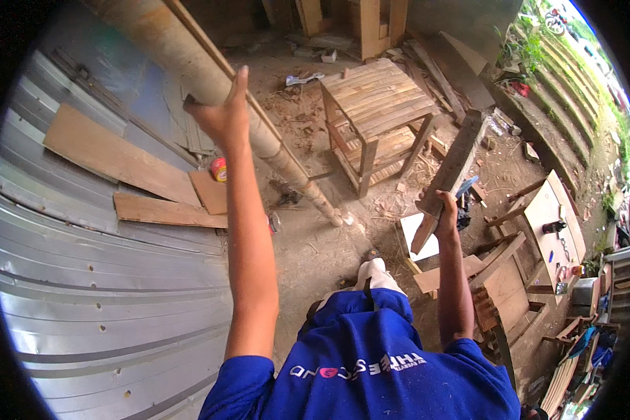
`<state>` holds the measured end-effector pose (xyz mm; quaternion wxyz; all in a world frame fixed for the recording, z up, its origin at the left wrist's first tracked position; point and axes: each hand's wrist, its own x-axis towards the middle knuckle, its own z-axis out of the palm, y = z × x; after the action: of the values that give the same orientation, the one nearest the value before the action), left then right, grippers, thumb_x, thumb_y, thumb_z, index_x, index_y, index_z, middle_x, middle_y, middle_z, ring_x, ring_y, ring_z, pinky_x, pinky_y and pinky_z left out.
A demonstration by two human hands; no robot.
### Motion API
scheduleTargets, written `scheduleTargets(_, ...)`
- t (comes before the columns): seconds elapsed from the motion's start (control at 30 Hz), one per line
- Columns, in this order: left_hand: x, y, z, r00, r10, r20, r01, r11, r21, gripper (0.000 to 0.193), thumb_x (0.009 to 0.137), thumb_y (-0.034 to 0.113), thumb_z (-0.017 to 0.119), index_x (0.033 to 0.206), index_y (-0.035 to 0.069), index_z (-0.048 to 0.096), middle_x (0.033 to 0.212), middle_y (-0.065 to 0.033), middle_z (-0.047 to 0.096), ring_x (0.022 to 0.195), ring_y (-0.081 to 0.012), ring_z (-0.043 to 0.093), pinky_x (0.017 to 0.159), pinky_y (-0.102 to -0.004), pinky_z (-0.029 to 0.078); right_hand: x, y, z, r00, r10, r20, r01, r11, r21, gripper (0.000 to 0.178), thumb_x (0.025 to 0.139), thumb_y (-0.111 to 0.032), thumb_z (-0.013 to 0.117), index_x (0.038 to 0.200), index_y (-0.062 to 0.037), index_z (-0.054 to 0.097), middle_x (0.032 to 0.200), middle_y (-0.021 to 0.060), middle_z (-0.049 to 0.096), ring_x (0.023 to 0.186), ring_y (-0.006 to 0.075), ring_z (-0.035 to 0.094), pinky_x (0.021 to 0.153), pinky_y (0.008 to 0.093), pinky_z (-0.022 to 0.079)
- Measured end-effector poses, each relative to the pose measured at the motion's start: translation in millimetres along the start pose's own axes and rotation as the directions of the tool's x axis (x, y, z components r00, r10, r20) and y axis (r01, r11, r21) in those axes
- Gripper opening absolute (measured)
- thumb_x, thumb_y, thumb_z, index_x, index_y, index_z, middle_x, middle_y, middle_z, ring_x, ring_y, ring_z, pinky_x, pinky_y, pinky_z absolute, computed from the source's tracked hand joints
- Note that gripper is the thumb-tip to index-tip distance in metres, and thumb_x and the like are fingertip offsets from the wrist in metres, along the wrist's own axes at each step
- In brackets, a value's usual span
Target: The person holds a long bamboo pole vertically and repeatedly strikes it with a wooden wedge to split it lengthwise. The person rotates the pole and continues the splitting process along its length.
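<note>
My left hand (224,115) is raised and presses round a thick round post (259,143), thumb on one side and fingers partly hidden behind it. The post slants from the upper left down to the floor, with a thin strip running along its side. In my right hand (448,210) is a weathered wooden board (457,161), gripped near its lower end and tilted up to the right. Beyond the hands stands a slatted wooden table (381,98) with a lower shelf.
Corrugated metal sheeting (105,280) runs along the left, with loose planks (119,154) and a red-and-yellow roll (218,169) beside it. A light wooden table (553,217) holding small tools and a wooden frame (507,294) stand at the right. Shavings and scraps litter the floor.
</note>
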<state>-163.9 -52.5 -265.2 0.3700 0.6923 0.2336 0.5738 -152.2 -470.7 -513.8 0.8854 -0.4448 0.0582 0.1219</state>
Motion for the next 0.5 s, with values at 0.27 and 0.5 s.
scheduleTargets(0.27, -19.2, 0.4, -14.6, 0.999, 0.032, -0.011, -0.033, 0.979, -0.199, 0.074, 0.075, 0.026, 0.088, 0.122, -0.012, 0.046, 0.112, -0.0220, 0.065, 0.101, -0.0251, 0.066, 0.095, -0.0347, 0.049, -21.3, 22.7, 23.5, 0.992, 0.100, 0.079, -0.083, 0.979, -0.187, 0.043, 0.083, -0.026, 0.065, 0.116, 0.0010, 0.055, 0.097, 0.0119, 0.063, 0.085, 0.0249, 0.065, 0.076, 0.0404, 0.056)
scheduleTargets(0.5, -25.8, 8.9, -16.8, 1.000, 0.014, -0.012, -0.017, 0.955, -0.298, 0.070, 0.076, 0.024, 0.086, 0.119, -0.012, 0.044, 0.113, -0.0245, 0.061, 0.104, -0.0297, 0.064, 0.093, -0.0361, 0.050, 11.3, 122.9, 60.9, 0.922, -0.154, -0.357, 0.083, 0.975, -0.208, 0.031, 0.082, -0.014, 0.069, 0.105, -0.0003, 0.053, 0.082, 0.0091, 0.059, 0.072, 0.0191, 0.060, 0.064, 0.0344, 0.050)
